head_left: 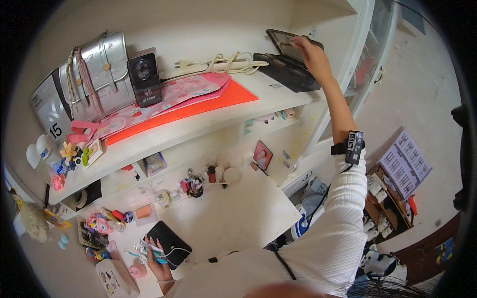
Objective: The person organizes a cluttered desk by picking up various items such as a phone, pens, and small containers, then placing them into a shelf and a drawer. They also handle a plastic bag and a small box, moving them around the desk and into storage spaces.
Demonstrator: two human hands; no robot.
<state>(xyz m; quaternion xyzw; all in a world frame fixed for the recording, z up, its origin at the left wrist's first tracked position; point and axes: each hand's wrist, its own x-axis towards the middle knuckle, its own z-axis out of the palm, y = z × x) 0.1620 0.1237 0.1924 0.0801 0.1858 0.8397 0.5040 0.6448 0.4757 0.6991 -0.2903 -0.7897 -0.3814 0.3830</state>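
At the far right of the upper shelf, my right hand [309, 53] is at the top edge of the raised lid [280, 42] of a black box [286, 73]. Its fingers are bent against the lid and slightly blurred. Down on the desk at the lower left, my left hand [158, 268] is closed round a small bundle of white and teal things [149, 252], too small to name exactly. Beside that hand lies a black case [169, 241] with a white cord across it. A wrist device [354, 147] is strapped on my right forearm.
A power strip [189, 70] with a coiled cord lies left of the box. Further left are pink and orange paper bags [198, 102], a black device [145, 79] and a silver satchel [99, 74]. A pen cup [195, 188] and a framed photo [262, 157] stand at the desk's back.
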